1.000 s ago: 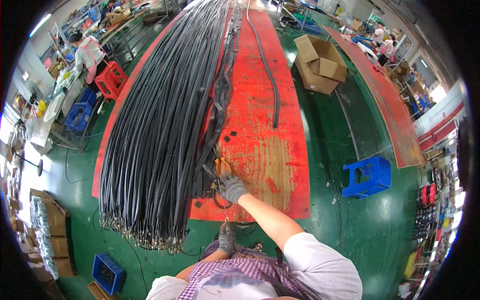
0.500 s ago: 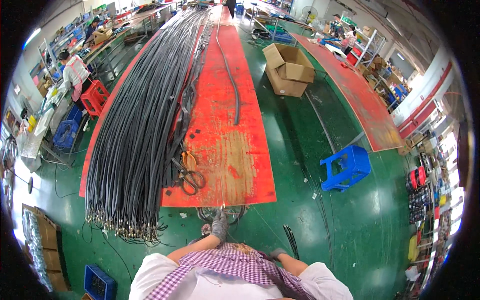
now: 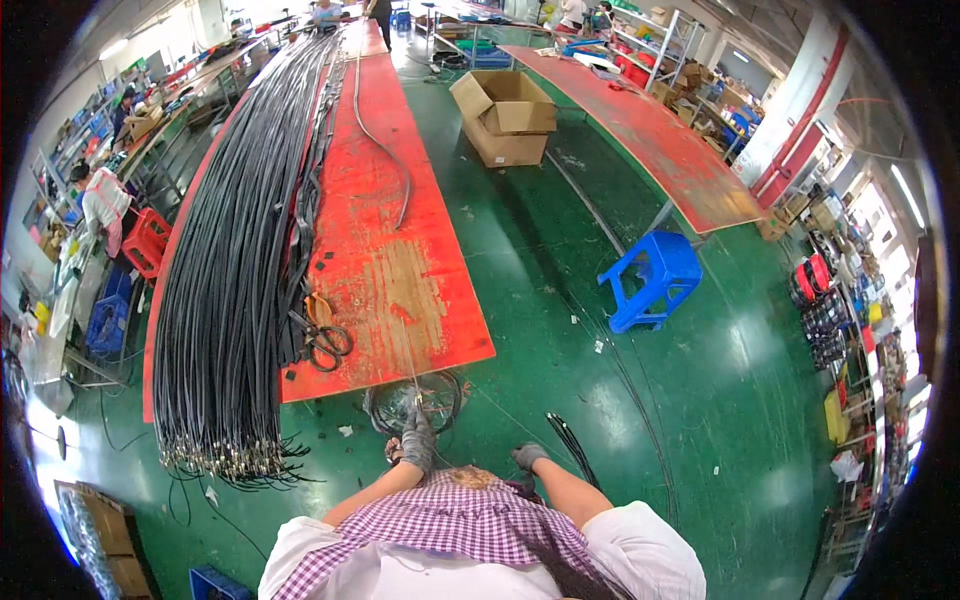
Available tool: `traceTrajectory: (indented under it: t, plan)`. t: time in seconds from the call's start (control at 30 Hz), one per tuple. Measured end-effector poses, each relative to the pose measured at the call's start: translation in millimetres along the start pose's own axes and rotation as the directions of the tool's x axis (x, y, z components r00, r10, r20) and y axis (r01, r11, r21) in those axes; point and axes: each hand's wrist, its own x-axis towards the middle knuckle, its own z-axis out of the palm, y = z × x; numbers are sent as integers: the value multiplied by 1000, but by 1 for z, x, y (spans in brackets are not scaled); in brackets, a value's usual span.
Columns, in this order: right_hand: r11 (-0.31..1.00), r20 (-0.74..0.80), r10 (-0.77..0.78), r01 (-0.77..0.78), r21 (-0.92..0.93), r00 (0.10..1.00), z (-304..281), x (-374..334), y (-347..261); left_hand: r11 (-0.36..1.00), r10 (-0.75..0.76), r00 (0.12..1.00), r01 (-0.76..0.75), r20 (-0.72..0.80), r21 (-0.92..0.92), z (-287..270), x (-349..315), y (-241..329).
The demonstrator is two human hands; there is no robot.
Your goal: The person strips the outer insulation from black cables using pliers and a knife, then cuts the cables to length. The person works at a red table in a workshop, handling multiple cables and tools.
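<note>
My left hand, in a grey glove, is closed near the table's front edge. Its fingers pinch a thin pale wire that runs up over the table. Behind this hand, a loose coil of dark cable shows below the edge. My right hand, also gloved, is curled beside the checked apron; what it holds, if anything, is too small to make out. Just right of it lies a short bundle of black cables. Black-handled scissors and an orange-handled tool rest on the red table.
Long black cables with metal ends cover the table's left side and hang over its front. One grey cable lies alone on the right. A blue stool and an open cardboard box stand on the green floor. People work farther back.
The view has swung right, so the table and stool appear farther left. My right hand has come forward from beside the apron. My left hand keeps its pinch near the table edge.
</note>
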Motion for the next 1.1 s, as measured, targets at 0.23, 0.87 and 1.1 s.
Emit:
traceTrajectory:
  t: [0.23, 0.87, 1.1]
  plan:
    - [982, 133, -165, 176, -70, 977, 26, -12, -36, 1, 484, 839, -284, 248, 959, -15, -20, 22]
    - [84, -216, -727, 397, 914, 651, -77, -83, -169, -380, 349, 830, -300, 435, 875, 47, 22, -242]
    - [110, -524, -707, 806, 582, 475, -102, -122, -186, -381, 253, 889, -271, 382, 884, 43, 12, -263]
